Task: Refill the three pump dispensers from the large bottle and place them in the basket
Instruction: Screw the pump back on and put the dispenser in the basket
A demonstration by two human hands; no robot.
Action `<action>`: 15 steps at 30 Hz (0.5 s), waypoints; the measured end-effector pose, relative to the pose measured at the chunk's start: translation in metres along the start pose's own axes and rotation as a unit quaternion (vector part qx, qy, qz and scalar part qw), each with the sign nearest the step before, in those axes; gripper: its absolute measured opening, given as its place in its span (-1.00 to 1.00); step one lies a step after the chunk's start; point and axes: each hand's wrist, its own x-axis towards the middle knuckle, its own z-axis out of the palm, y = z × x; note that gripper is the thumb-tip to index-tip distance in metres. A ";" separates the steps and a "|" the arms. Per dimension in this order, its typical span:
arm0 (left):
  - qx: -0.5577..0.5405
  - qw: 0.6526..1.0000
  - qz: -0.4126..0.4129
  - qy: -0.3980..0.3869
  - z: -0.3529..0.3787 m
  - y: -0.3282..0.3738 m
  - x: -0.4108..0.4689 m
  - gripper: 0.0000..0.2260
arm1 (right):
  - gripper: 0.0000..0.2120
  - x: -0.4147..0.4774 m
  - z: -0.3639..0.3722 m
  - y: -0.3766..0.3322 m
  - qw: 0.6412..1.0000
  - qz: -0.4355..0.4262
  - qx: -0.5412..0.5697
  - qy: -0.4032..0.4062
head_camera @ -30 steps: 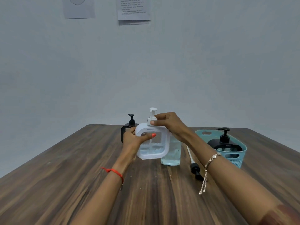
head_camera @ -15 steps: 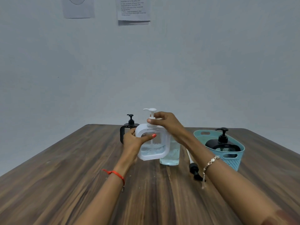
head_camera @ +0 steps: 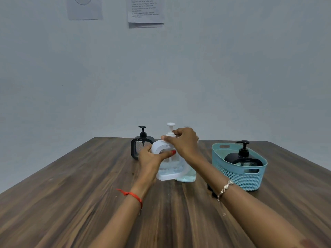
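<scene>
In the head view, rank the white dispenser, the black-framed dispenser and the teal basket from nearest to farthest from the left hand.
1. white dispenser: in the centre, gripped by the left hand.
2. black-framed dispenser: just behind the hand, slightly to the left.
3. teal basket: well off to the right.

Behind the wooden table (head_camera: 71, 194), a notice (head_camera: 146, 12) and another sheet (head_camera: 85, 8) hang on the wall (head_camera: 161, 77).

Head view, facing forward (slightly down), near table (head_camera: 71, 203)
</scene>
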 end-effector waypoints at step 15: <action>0.018 0.997 0.007 -0.076 0.024 -0.001 -0.005 -0.60 | -0.53 0.017 -0.052 0.028 0.981 0.038 0.137 -0.128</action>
